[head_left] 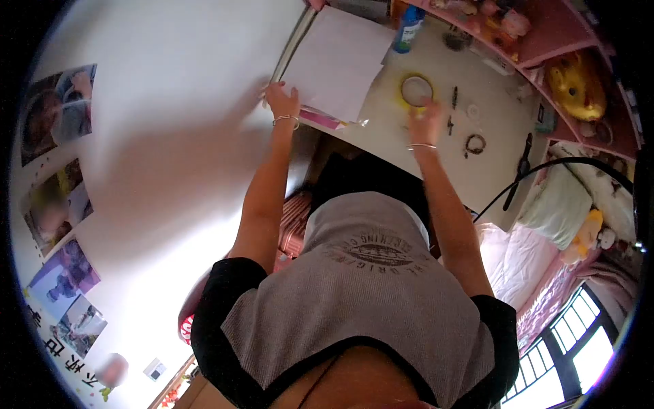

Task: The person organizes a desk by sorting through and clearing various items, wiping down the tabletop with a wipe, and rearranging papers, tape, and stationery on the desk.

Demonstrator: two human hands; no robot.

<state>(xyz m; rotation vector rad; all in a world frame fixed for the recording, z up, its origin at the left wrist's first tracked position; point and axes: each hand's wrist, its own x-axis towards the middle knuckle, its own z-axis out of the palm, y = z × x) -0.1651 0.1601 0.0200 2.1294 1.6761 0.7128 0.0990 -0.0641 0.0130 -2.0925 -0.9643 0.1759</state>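
My left hand [282, 101] rests at the front left corner of the desk, its fingers apart at the edge of white sheets of paper [340, 61]. Under the front edge of the sheets a strip of pink printed paper [323, 118] shows. My right hand [426, 123] is at the near side of a roll of yellow tape [403, 91]; its fingers are blurred, and whether they grip the roll cannot be made out. Right of that hand lie a dark pen [455, 97] and a beaded bracelet [475, 144].
A blue bottle [409, 30] stands behind the paper. A black watch [524, 163] lies near the desk's right edge. Pink shelves [545, 41] curve along the back right. A white wall [170, 82] bounds the left side.
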